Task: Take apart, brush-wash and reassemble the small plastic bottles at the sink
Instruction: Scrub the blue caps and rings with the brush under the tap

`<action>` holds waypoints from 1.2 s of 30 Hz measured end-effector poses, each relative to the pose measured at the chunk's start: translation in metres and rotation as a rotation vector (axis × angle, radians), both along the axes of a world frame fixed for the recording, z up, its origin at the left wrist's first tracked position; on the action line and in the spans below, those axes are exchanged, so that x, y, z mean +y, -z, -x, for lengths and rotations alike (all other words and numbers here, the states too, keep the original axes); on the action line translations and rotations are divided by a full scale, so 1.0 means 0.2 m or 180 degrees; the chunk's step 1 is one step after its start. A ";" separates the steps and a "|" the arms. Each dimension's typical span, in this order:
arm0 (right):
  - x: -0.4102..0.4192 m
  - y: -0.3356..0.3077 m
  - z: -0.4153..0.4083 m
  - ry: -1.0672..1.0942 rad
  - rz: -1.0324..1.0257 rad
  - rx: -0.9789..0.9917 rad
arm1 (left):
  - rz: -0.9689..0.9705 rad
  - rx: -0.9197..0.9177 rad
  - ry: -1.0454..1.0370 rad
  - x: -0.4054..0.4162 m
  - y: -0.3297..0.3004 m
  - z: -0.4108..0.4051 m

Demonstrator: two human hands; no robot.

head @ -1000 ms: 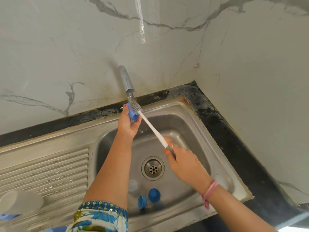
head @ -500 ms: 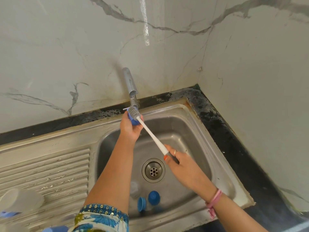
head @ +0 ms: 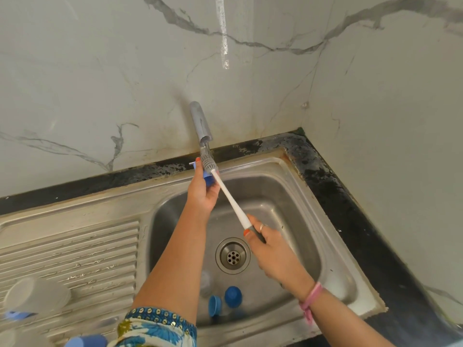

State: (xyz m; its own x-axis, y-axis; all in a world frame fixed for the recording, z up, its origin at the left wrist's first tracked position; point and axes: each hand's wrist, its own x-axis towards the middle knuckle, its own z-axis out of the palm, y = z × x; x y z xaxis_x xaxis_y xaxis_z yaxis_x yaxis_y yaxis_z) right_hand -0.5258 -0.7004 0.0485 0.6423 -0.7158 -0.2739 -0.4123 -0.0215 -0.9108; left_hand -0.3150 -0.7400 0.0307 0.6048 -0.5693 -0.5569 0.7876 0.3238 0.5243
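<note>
Marble-veined wall behind a steel sink (head: pixel 288 166), tap (head: pixel 200 121) as landmark. Directly under the tap: left hand (head: pixel 203 194), grip curled round a small blue bottle cap (head: pixel 208 180); bottle brush (head: pixel 225 194), handle pinched narrow by right hand (head: pixel 270 249). Best kept under the spout, bristles twisted inside. Well below the tap, past the drain (head: pixel 233 255): two blue caps (head: pixel 233 296), one clear bottle (head: pixel 206 281).

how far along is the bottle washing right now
Partly through. Done: at least one bottle is apart, with two blue caps and a clear piece loose in the sink. In hand: the left hand holds a blue part under the tap while the right hand scrubs it with the brush. Left: washing those loose pieces and reassembly.
</note>
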 end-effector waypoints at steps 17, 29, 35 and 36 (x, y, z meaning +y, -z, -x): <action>-0.15 -0.12 -0.04 -0.0015 -0.0658 -0.0222 | -0.0214 -0.0357 0.0223 0.00 0.00 0.02; -0.11 -0.06 0.01 0.0156 -0.0543 -0.0075 | 0.0235 0.0044 0.0336 0.06 0.01 -0.02; -0.09 0.00 0.04 0.0033 -0.0208 -0.0134 | 0.0246 -0.0013 0.0311 0.04 -0.02 0.00; -0.05 0.02 0.07 0.0017 -0.0213 -0.0119 | 0.0236 -0.0042 0.0268 0.04 -0.02 -0.01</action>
State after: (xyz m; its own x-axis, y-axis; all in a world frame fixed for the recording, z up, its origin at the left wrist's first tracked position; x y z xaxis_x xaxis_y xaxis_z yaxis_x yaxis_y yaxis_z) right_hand -0.5404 -0.7112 0.0446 0.6492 -0.7002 -0.2969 -0.3778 0.0420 -0.9249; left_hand -0.3131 -0.7314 0.0345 0.5600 -0.6578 -0.5037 0.8068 0.2949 0.5119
